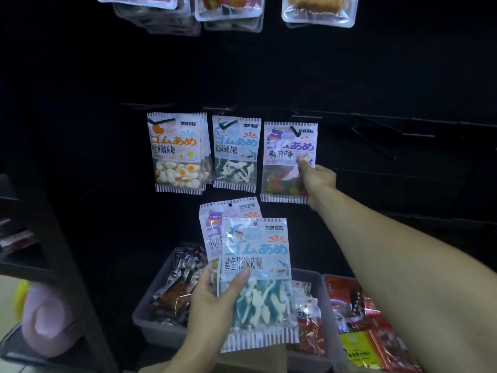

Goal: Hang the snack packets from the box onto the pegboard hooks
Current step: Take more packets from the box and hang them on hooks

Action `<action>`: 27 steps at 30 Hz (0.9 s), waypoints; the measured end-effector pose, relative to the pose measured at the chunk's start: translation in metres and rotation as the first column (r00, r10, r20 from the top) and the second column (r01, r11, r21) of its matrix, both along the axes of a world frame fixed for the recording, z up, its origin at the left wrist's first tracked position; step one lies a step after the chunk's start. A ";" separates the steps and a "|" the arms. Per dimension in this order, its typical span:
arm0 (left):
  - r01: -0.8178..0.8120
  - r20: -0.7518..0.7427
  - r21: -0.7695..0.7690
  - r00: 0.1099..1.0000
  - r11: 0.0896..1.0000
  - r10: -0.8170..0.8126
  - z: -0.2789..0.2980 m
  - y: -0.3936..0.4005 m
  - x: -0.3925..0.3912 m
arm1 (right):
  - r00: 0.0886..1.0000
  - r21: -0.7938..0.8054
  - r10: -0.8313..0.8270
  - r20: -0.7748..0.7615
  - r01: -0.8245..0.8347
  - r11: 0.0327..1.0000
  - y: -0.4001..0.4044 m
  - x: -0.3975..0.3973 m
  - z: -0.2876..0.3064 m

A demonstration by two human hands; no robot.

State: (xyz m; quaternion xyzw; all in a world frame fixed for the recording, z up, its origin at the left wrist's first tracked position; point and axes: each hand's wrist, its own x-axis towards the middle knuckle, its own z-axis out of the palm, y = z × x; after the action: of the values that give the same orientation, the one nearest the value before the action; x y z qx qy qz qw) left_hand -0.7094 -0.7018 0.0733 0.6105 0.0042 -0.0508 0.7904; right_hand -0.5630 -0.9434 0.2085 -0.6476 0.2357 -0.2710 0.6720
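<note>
- Nearest the camera, the left hand holds a small fan of packets upright, thumb pressed across the front of a shark gummy packet; a bear gummy packet peeks out behind it, its punched hang hole showing at the top. This grip is closed on the stock, apparently to keep the next pieces ready while the other hand works.
- Just beneath and beyond that hand sits the grey box, still loaded with dark-wrapped snacks; a second bin to the right carries red and yellow packs. The job looks far from finished.
- The right hand reaches forward to the pegboard, fingers pinching the right edge of a hung bear packet. That packet already sits on a black hook, so the pinch reads as steadying or straightening it so it hangs flat.
- To its left hang a shark packet on the board and, furthest left, a stack of egg gummy packets, each flavour on its own hook, apparently sorted by kind.
- Further right, bare hooks jut from the dark board.
- At the top edge, clear-wrapped trays hang on a higher row.
</note>
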 end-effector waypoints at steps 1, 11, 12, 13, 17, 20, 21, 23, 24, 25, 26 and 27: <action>-0.013 -0.001 0.006 1.000 1.000 0.013 0.000 0.001 0.001 | 1.000 -0.011 -0.009 -0.012 0.009 1.000 0.001 -0.002 -0.005; 0.008 -0.010 -0.057 1.000 0.998 -0.008 -0.006 0.009 0.005 | 0.972 -0.031 0.196 -0.132 -0.201 0.979 0.051 -0.111 -0.135; -0.007 -0.015 -0.064 1.000 0.998 0.006 -0.006 0.009 0.004 | 0.942 -0.061 0.286 -0.178 -0.301 0.952 0.057 -0.122 -0.141; -0.024 -0.015 -0.072 1.000 0.997 0.023 -0.006 0.010 0.004 | 0.914 -0.066 0.352 -0.201 -0.371 0.926 0.060 -0.131 -0.142; -0.080 -0.024 -0.077 0.997 0.994 0.079 -0.005 0.012 0.004 | 0.870 -0.068 0.472 -0.146 -0.484 0.872 0.061 -0.147 -0.121; -0.103 -0.021 -0.077 0.995 0.992 0.102 -0.003 0.012 0.004 | 0.839 -0.148 0.518 -0.168 -0.541 0.828 0.065 -0.158 -0.115; -0.096 -0.010 -0.072 0.995 0.993 0.096 -0.003 0.013 0.004 | 0.827 -0.163 0.533 -0.178 -0.559 0.813 0.068 -0.160 -0.115; -0.078 -0.001 -0.063 0.997 0.995 0.078 -0.003 0.013 0.003 | 0.818 -0.160 0.541 -0.196 -0.571 0.805 0.071 -0.160 -0.117; -0.073 0.007 -0.059 0.997 0.996 0.073 -0.001 0.012 0.002 | 0.819 -0.139 0.538 -0.198 -0.567 0.812 0.072 -0.159 -0.117; -0.077 0.017 -0.056 0.997 0.995 0.078 -0.001 0.012 0.003 | 0.822 -0.115 0.537 -0.192 -0.562 0.819 0.073 -0.159 -0.116; -0.082 0.017 -0.056 0.996 0.995 0.083 -0.001 0.013 0.003 | 0.821 -0.102 0.539 -0.188 -0.562 0.821 0.073 -0.158 -0.117; -0.088 0.013 -0.047 0.996 0.995 0.089 -0.001 0.013 0.004 | 0.821 -0.086 0.541 -0.183 -0.562 0.823 0.073 -0.158 -0.118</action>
State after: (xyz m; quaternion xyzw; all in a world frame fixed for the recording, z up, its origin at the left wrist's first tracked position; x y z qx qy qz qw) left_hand -0.7058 -0.6886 0.0726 0.5918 0.0239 -0.0111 0.8057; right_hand -0.7206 -0.8700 0.0909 -0.7507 0.0688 -0.0305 0.6563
